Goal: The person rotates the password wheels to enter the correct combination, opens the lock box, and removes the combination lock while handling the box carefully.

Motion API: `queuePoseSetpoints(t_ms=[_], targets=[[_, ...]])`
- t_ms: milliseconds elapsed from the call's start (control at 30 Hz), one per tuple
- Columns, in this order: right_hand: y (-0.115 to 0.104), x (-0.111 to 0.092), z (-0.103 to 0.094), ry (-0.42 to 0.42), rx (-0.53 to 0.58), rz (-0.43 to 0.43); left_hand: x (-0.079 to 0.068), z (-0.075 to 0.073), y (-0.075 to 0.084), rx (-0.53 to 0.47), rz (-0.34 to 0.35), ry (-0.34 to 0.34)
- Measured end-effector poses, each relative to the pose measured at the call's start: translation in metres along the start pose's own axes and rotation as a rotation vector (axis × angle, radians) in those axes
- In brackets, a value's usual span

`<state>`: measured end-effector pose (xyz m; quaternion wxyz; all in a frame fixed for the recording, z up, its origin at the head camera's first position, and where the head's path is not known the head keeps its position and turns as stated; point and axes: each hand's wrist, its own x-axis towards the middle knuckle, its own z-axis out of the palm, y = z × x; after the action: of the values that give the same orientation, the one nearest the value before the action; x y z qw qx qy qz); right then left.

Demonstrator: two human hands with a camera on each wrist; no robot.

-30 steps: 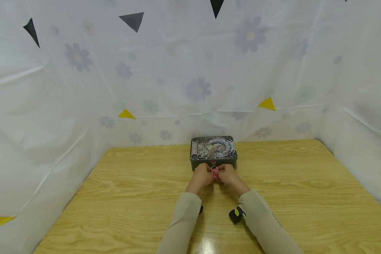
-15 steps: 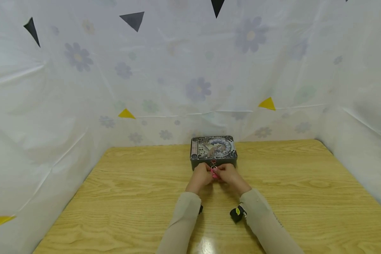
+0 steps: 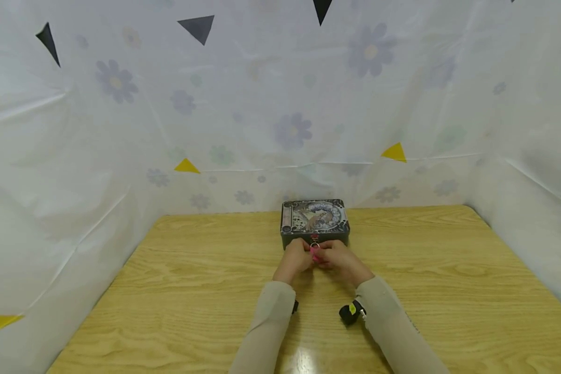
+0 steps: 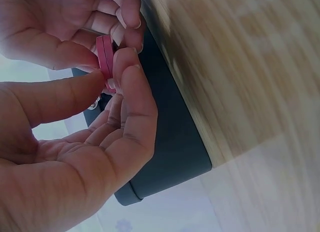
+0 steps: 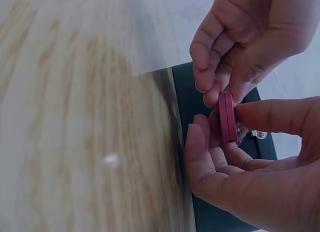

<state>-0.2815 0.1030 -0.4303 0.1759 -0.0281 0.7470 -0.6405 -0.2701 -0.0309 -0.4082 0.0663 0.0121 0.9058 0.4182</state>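
A pink padlock (image 3: 315,253) hangs by its metal shackle at the front clasp of a dark tin box (image 3: 315,217) with a picture on its lid. From the left, my left hand (image 3: 297,256) pinches the padlock between thumb and fingers. My right hand (image 3: 340,258) grips its other side, the thumb over its face. Both wrist views show the padlock body, (image 4: 105,59) in the left one and edge-on in the right, between thumbs and fingertips. A metal clasp piece (image 5: 259,134) shows beside it in the right wrist view. Fingers hide much of the shackle.
The box stands on a wooden table (image 3: 205,280) near its back edge. White sheeting (image 3: 262,130) with flower prints hangs behind and at both sides. A black wrist device (image 3: 349,314) sits by the right sleeve.
The right thumb has shifted left over the padlock face, covering more of it. The right forearm has moved slightly right. The box has stayed in place and the left hand has barely moved.
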Motion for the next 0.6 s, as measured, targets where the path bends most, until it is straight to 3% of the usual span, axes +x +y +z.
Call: queuePoseSetpoints(t_ms=[367, 600], targets=[[-0.0003, 0.0023, -0.0011, -0.027, 0.021, 0.051, 0.0028, 0.0016, 0.0009, -0.039, -0.043, -0.025], [0.0019, 0.0027, -0.0012, -0.043, 0.003, 0.038, 0.0029, 0.0028, 0.0001, 0.001, -0.014, 0.01]])
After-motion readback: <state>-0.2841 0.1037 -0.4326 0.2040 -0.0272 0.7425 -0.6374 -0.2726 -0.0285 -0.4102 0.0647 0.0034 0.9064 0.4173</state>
